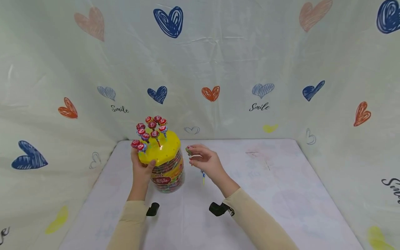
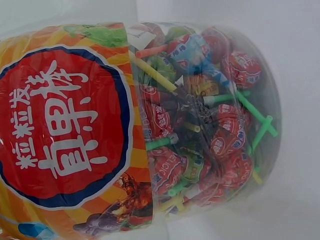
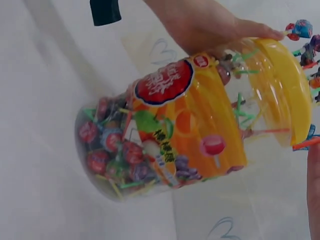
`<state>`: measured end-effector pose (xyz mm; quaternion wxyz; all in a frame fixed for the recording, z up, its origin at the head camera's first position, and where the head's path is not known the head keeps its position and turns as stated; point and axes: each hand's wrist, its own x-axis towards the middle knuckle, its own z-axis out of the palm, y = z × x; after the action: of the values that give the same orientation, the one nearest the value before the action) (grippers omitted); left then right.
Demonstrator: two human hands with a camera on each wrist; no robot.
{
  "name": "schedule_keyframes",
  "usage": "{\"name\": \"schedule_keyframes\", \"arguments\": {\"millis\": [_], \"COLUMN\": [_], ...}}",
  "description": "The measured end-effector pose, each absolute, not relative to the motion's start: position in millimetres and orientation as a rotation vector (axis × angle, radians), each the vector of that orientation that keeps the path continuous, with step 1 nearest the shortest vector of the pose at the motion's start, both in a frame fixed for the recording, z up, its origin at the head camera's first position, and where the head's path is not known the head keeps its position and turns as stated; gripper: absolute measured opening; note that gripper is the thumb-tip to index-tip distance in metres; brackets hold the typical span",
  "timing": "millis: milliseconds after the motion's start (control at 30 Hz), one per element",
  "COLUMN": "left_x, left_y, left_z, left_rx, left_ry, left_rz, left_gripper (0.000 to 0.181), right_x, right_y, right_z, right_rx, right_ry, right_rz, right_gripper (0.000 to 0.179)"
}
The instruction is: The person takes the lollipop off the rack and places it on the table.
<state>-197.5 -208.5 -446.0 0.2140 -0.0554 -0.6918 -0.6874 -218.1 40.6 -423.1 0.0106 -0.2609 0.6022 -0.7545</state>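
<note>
A clear candy jar [image 1: 167, 177] full of lollipops [image 2: 230, 130] stands on the table, with an orange wrap-around label [image 3: 215, 135]. Several wrapped lollipops [image 1: 152, 125] stick up from its yellow lid [image 1: 172, 142]. My left hand [image 1: 142, 172] grips the jar at the lid from the left, thumb on the near side of the rim. To the right of the jar, my right hand [image 1: 207, 160] pinches a green-wrapped lollipop [image 1: 189, 150] between thumb and fingers. In the right wrist view, only part of my right hand [image 3: 314, 185] shows, close to the lid's edge.
A blue-wrapped lollipop [image 1: 203, 176] with a yellow stick lies on the white table [image 1: 250, 201] just below my right hand. Black wrist devices [image 1: 153, 209] show at both sleeves. A pale curtain [image 1: 215, 66] printed with hearts hangs behind and at the sides.
</note>
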Motion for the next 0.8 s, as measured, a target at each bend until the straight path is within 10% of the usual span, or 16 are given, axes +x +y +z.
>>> {"name": "schedule_keyframes", "arguments": {"millis": [800], "left_x": [-202], "left_y": [-210], "left_z": [-452], "left_rx": [-0.233], "left_ry": [-1.855], "left_rz": [-1.934], "left_gripper": [0.079], "right_x": [-238], "right_y": [96], "right_z": [-502], "right_rx": [-0.245], "right_ry": [1.968], "right_rz": [-2.333], "right_gripper": [0.046]}}
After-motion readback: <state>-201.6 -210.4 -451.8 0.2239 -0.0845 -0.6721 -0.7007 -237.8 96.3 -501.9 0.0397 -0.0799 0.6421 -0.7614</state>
